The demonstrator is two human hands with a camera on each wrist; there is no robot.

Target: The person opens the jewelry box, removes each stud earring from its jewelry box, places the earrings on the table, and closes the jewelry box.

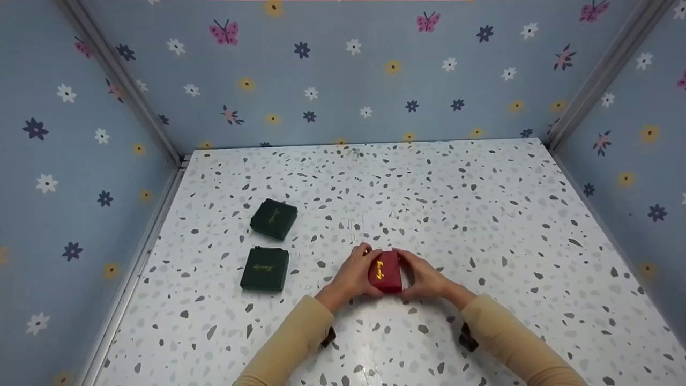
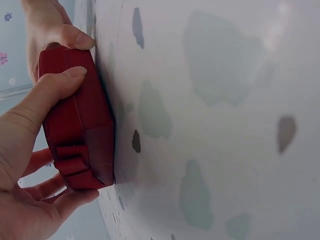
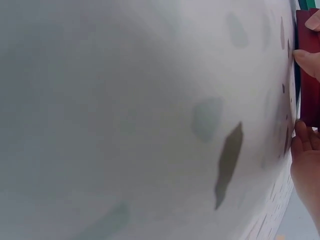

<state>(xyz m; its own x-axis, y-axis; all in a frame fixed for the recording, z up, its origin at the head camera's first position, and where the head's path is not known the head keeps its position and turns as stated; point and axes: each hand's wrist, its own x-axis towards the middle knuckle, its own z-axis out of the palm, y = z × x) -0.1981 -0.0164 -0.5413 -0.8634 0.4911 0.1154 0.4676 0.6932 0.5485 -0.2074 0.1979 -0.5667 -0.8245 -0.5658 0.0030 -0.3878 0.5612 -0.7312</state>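
Observation:
A small red jewelry box (image 1: 390, 272) with gold lettering stands on the speckled table in the head view. From its left side my left hand (image 1: 356, 272) grips it, the thumb at the near edge and the fingers toward the back. My right hand (image 1: 427, 275) curves round the right side, with thumb and fingertips at the near and far corners. In the left wrist view the red box (image 2: 75, 115) shows ribbed folds on one end, and its lower edge is close to the table. The right wrist view catches only part of the red box (image 3: 309, 95) beside the right fingers.
Two dark green boxes with gold lettering lie to the left, one nearer (image 1: 265, 269) and one angled behind it (image 1: 274, 219). Blue patterned panels (image 1: 364, 69) stand along the back and both sides of the table (image 1: 418, 187).

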